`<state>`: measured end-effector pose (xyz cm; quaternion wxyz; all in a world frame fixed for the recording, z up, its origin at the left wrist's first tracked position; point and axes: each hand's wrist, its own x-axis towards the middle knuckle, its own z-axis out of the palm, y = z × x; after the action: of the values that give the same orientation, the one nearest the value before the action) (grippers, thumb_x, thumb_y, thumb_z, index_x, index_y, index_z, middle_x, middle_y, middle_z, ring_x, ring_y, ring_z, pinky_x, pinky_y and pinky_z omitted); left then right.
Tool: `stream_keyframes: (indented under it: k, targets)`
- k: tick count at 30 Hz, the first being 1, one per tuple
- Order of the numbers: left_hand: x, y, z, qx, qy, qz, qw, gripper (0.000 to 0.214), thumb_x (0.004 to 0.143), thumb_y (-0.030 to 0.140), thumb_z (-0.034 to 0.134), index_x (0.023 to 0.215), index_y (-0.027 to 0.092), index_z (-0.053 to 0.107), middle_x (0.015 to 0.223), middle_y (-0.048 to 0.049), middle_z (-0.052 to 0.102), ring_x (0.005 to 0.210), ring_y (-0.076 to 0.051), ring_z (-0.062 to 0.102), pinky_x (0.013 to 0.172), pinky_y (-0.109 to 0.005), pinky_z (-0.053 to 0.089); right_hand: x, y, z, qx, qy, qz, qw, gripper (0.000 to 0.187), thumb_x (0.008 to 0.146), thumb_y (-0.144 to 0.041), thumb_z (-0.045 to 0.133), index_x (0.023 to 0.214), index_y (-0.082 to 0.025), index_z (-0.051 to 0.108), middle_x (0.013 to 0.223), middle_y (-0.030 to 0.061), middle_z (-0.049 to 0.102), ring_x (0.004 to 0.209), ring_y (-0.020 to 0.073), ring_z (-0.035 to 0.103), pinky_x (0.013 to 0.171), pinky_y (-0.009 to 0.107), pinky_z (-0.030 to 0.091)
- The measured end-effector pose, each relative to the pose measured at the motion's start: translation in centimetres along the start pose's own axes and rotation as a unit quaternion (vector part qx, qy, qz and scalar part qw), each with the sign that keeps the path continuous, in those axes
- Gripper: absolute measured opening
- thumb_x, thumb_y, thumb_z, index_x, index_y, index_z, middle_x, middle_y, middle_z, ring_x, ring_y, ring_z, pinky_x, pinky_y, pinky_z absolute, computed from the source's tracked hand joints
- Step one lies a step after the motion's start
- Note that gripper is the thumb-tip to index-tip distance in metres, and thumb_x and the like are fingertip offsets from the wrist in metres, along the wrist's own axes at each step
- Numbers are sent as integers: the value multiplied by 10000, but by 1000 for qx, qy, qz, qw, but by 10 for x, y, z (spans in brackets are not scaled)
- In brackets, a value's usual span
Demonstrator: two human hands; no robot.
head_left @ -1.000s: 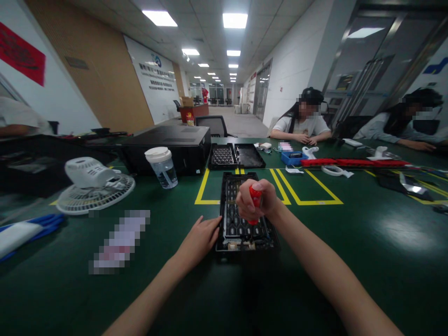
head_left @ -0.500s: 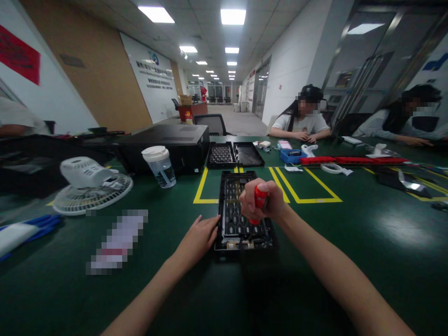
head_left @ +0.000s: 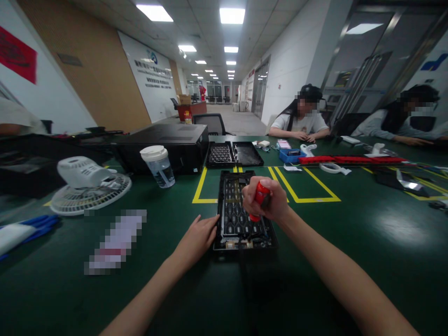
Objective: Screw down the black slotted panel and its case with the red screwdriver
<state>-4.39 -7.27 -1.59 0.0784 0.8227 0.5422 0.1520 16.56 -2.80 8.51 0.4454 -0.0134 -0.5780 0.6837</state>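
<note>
A black open case [head_left: 241, 224] with rows of dark hexagonal cells lies on the green table in front of me. My left hand [head_left: 200, 234] rests flat at its left edge, fingers stretched out and touching the rim. Over the case's right side, my right hand [head_left: 268, 198] is wrapped round a red-handled tool [head_left: 262, 193], which looks like a screwdriver held upright. Its tip is hidden or too dark to make out. Small tan and metal parts [head_left: 241, 244] show along the case's near end.
A white fan [head_left: 89, 182] and a lidded clear cup [head_left: 159, 167] stand on the left, before a large black box [head_left: 164, 144]. Behind the case lies another open black case [head_left: 221, 155]. A blue tray [head_left: 292, 156] and red strips [head_left: 350, 160] lie right; people sit beyond.
My right hand has turned slightly and shifted a little with the red-handled tool, whose handle now leans differently. The left hand stays on the case's edge.
</note>
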Motion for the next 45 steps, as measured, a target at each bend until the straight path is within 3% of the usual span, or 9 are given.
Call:
stream_keyframes:
  k: [17, 24, 45]
  targets:
    - [0, 1, 1, 14, 1, 4, 1000, 411, 889, 258, 321, 1274, 172, 437, 1258, -74, 556, 1131, -182, 528, 1058, -475, 271, -7, 4, 11, -89, 114, -42, 989, 297, 814, -341, 399, 663, -138, 555, 432, -33, 475, 288, 62, 363, 327, 174, 285]
    - [-1, 1, 0, 14, 2, 5, 1000, 414, 895, 271, 316, 1281, 173, 428, 1263, -77, 552, 1131, -180, 528, 1061, -481, 261, -6, 7, 18, -138, 180, -70, 971, 279, 833, -330, 408, 669, -145, 538, 440, -47, 455, 299, 56, 360, 327, 170, 284]
    - [0, 1, 1, 17, 3, 4, 1000, 415, 892, 258, 316, 1286, 182, 424, 1258, -72, 556, 1130, -177, 528, 1067, -474, 251, -8, 12, 35, -224, 293, -125, 921, 289, 875, -304, 403, 647, -157, 502, 482, -53, 433, 323, 37, 369, 318, 163, 245]
